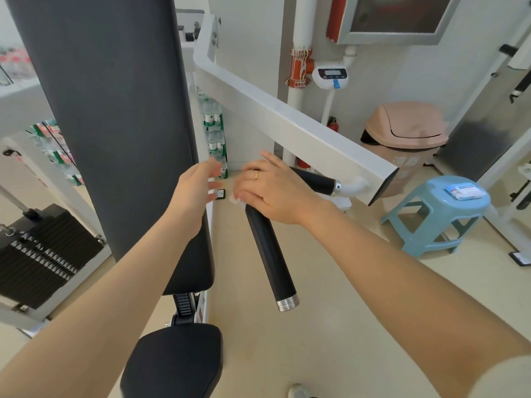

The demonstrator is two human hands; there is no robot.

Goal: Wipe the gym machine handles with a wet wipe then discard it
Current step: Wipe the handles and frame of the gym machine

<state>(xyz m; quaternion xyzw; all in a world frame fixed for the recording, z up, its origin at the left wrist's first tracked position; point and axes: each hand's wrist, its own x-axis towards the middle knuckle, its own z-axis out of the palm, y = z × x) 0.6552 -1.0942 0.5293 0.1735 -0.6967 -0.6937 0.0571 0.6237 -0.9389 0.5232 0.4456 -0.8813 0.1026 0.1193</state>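
While the person stands over the seat, the tall dark back pad (115,116) fills the left of the view, w/ the weight stack (43,254) far left and the seat pad (175,360) near the bottom edge. The white machine arm (287,124) runs from upper centre down to the right and carries the handles: a long black grip (270,254) pointing toward the viewer, chrome cap at its near end, and a shorter black grip (316,180) branching right. Far right stands a pink swing-lid bin (408,133), the likely discard point; nearer, a blue stool (436,214) bears a wipe pack (465,192). Right hand (275,191), ring on one finger, is curled over the junction of the two grips, pressing the wet wipe (237,200) against the top of the long grip; only a small white corner shows at the fingertips. Left hand (198,191) hovers just left of it, fingers straight and relaxed, grasping nothing, not touching the handle. Judgement: the wipe is thin, soft, damp and very light, apt to bunch or slip, so it should be kept wrapped round the tube under palm and fingers. The grips look rigid, fixed, smooth, approx. cylindrical. Wiping appears at an early stage, since the lower grip is uncovered; discard not yet done.
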